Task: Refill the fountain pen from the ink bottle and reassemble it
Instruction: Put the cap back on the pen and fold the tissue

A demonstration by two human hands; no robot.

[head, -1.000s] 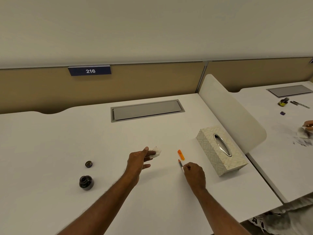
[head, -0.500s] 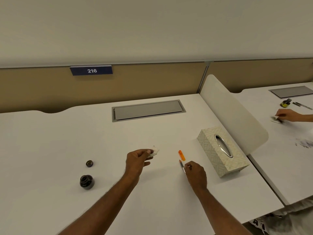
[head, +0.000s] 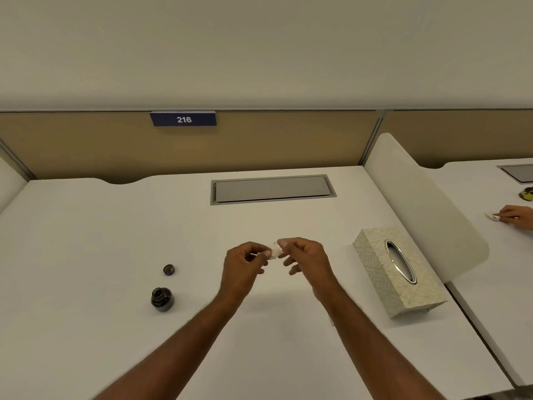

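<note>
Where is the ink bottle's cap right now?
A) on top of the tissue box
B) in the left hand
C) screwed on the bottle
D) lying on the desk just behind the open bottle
D: the cap lies on the desk, apart from the open ink bottle and just behind it.

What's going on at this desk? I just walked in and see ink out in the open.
A person is working bare-handed over a white desk. The left hand and right hand meet above the desk, pinching a small white wad of tissue between them; no pen part shows. The open ink bottle stands off to the left, its cap lying just behind it. A tissue box sits to the right.
</note>
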